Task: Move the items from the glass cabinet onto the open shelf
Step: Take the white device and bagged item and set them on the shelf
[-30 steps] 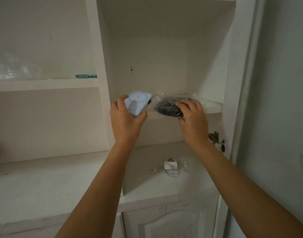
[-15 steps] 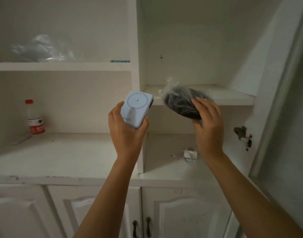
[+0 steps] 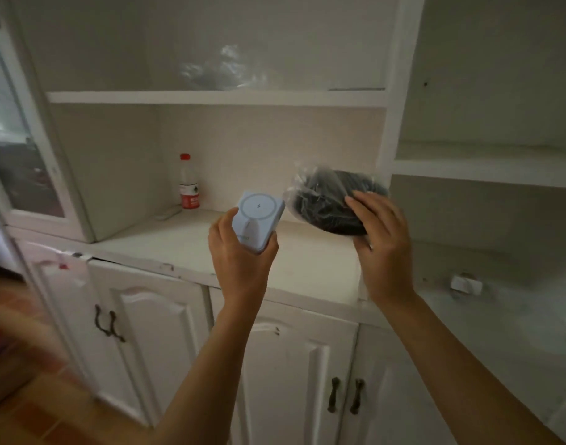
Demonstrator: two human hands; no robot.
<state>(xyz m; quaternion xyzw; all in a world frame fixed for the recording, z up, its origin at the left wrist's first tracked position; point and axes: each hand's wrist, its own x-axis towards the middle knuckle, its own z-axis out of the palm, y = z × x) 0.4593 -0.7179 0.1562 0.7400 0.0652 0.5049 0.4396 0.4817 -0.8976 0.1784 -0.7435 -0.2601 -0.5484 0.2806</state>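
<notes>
No text reads clearly here. The red label [image 3: 189,199] on the bottle [image 3: 188,175] is blurred, and the power bank [image 3: 257,220] in my left hand [image 3: 243,268] shows only a ring mark.

We note a white lower shelf [image 3: 185,248], scuffed along its front edge. At its back left a red-capped bottle [image 3: 188,183] stands upright, and a flat white piece [image 3: 167,214] lies just beside it. Upper shelf [image 3: 211,97]: crumpled clear plastic [image 3: 220,72]. Right bay: a small white plug [image 3: 466,284] on the ledge [image 3: 515,303].
</notes>
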